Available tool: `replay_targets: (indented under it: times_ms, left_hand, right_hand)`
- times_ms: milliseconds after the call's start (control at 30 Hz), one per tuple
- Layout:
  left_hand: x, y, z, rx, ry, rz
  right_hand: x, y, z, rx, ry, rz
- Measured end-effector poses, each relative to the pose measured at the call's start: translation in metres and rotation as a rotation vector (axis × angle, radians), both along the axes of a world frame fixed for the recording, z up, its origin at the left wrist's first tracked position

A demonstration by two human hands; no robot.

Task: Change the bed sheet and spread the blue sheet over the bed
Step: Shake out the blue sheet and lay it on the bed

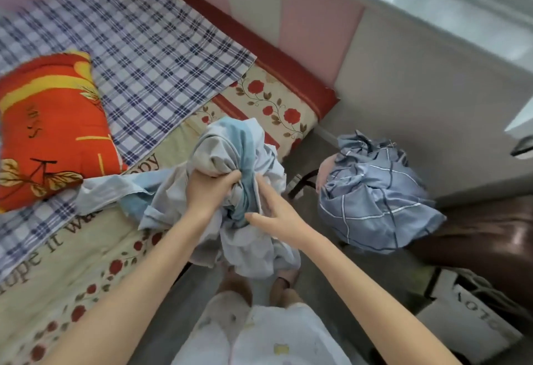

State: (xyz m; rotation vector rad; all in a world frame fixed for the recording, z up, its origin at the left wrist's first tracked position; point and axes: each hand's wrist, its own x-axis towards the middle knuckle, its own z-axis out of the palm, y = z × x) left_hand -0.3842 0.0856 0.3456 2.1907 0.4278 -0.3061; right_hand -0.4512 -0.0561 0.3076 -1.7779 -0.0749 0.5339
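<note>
- Bed: runs diagonally, upper left to lower right, red edge along the pink-panelled wall.
- Floral sheet: cream with red roses and lettering, covers the mattress.
- Checked cloth: blue-white plaid, flat on the floral sheet, far side.
- Crumpled grey-blue bedding: heaped off the bed to the right, well apart from the hands.
- Orange pillow: lies on the checked cloth, left.
- Blue sheet: bunched wad at the bed's near edge, partly over the floor. Long axis runs from the bed edge towards the person's feet; one loose end trails left onto the bed, just below the pillow.
- Left hand: fingers curled tight, gripping the wad's upper part.
- Right hand: fingers nearly straight, pressed into the folds, thumb spread wide.
</note>
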Motion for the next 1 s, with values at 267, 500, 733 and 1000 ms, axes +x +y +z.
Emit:
replay_targets:
  times_ms: [267,500,733,1000]
  left_hand:
    - [0.015,-0.053,-0.055,0.111,0.063,-0.099]
    - [0.018,-0.096,-0.114,0.147,0.1,-0.173]
    - [0.025,-0.095,-0.127,0.163,0.074,-0.206]
    - [0.048,-0.048,-0.081,0.068,0.108,-0.106]
  right_hand:
    - [0.013,-0.162,-0.138,-0.894,0.397,-0.569]
    - [0.016,-0.238,-0.243,-1.03,0.644,-0.449]
    - [0.023,-0.273,-0.253,-0.939,0.666,-0.679]
    - [0.072,-0.231,-0.102,-0.901,0.334,-0.729]
